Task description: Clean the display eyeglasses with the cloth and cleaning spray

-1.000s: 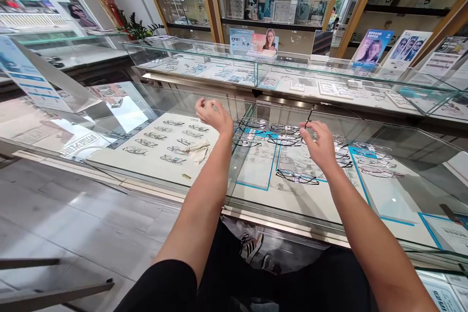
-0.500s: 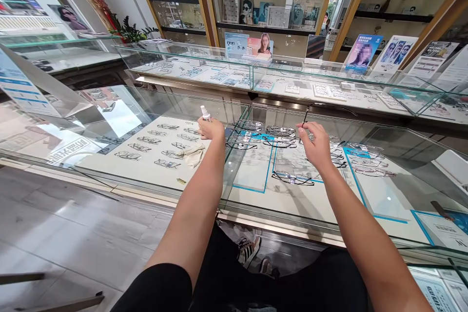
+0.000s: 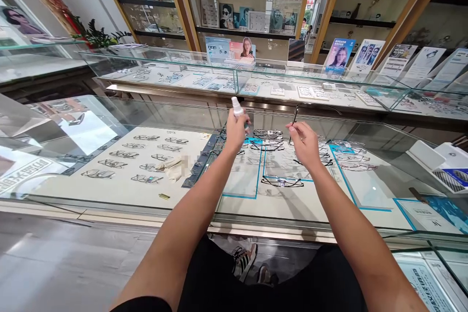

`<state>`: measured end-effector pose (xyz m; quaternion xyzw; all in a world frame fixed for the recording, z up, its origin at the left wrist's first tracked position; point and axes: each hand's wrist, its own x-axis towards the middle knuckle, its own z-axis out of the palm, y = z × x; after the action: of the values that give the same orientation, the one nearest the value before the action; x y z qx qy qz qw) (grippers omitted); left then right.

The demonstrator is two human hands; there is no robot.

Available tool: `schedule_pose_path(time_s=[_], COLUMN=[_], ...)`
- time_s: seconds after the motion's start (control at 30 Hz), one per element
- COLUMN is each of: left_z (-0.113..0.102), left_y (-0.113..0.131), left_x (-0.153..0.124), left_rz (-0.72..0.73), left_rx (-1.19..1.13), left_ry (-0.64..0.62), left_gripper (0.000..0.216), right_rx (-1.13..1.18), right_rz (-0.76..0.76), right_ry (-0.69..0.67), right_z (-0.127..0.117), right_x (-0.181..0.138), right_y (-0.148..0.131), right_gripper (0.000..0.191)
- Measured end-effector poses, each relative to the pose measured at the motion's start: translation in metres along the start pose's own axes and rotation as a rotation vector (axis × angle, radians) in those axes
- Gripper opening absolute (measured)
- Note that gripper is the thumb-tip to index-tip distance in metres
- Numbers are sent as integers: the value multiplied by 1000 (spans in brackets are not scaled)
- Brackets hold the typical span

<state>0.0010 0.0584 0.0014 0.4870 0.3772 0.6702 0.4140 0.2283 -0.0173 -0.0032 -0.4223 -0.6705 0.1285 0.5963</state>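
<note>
My left hand (image 3: 237,131) is closed round a small white spray bottle (image 3: 237,106), whose nozzle sticks up above the fist. My right hand (image 3: 304,142) pinches a thin dark pair of glasses (image 3: 294,116), with one slim arm rising above the fingers. Both hands hover close together over the glass counter (image 3: 109,122). Beneath the glass lie rows of spectacle frames (image 3: 268,139) on white trays with blue borders, and one dark frame (image 3: 282,182) lies apart nearer to me.
A beige cloth (image 3: 171,168) lies among frames in the left tray. A second glass showcase (image 3: 237,75) runs behind, with leaflets and posters on top. White boxes (image 3: 442,161) sit at the right. Wooden shelving lines the back wall. My shoes show below the counter.
My left hand took hold of the spray bottle at the left and carried it right toward the right hand. The right hand kept holding the glasses. The view shifted right.
</note>
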Motion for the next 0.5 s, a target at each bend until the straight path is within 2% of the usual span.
schedule_pose_path(time_s=[0.1,0.2,0.33,0.5], left_z=[19,26,27,26], left_y=[5,11,18,23], left_x=[-21,-35,-42,-43], left_rz=[-208,-328,-405,-420], left_rx=[-184,-310,-367,-360], left_ry=[-281,-454,-511,-583], left_gripper=[38,52,72,85], right_rx=[83,154,232,339], right_rz=[61,123,176,228], right_ry=[-52,-104,-142,-183], right_z=[3,4,4,3], right_x=[-1,0,2,4], right_y=[-2,-4,-7,-10], right_gripper=[39,44,45,41])
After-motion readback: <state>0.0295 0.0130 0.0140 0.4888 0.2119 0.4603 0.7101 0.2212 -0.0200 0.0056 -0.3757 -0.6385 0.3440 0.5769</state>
